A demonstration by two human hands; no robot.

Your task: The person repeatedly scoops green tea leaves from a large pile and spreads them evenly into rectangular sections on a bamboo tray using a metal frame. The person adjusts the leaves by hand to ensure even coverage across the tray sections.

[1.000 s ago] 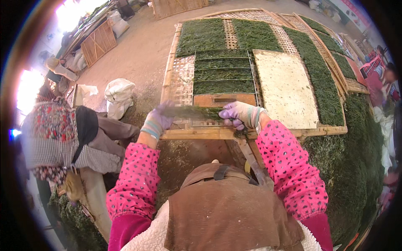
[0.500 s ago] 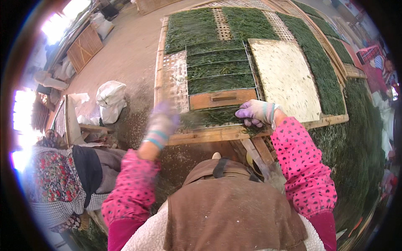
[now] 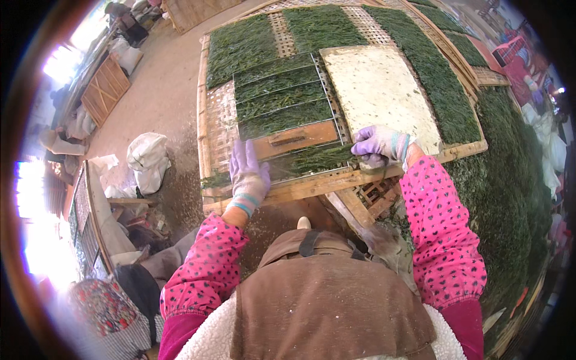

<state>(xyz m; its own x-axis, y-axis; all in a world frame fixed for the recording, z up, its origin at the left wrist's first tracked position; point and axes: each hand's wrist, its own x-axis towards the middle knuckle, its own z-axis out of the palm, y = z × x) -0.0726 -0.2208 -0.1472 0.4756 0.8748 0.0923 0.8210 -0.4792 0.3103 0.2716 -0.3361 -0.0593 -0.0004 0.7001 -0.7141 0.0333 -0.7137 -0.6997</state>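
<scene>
A slim metal frame with crossbars [image 3: 282, 101] lies on a woven bamboo rack [image 3: 219, 114], its sections filled with dark green, grass-like strands [image 3: 282, 123]. Across the frame's near part sits a wooden board with a raised grip [image 3: 294, 139]. My left hand [image 3: 248, 173], in a purple-and-white glove, is spread with fingers pointing away, beside the board's left end and over the nearest green strip. At that strip's right end, my right hand [image 3: 382, 146], gloved alike, has its fingers curled together around green strands. Its fingertips are partly hidden.
A pale, speckled flat board [image 3: 384, 93] lies right of the frame. More green mats [image 3: 420, 72] cover the rack. A large green heap [image 3: 498, 174] spreads at the right. A white sack [image 3: 148, 162] stands on the floor at left. Another person's patterned sleeve [image 3: 105, 303] shows lower left.
My left hand, blurred before, is now sharp and spread near the strip's left end. My right hand stays at the right end. The rack appears shifted left in view.
</scene>
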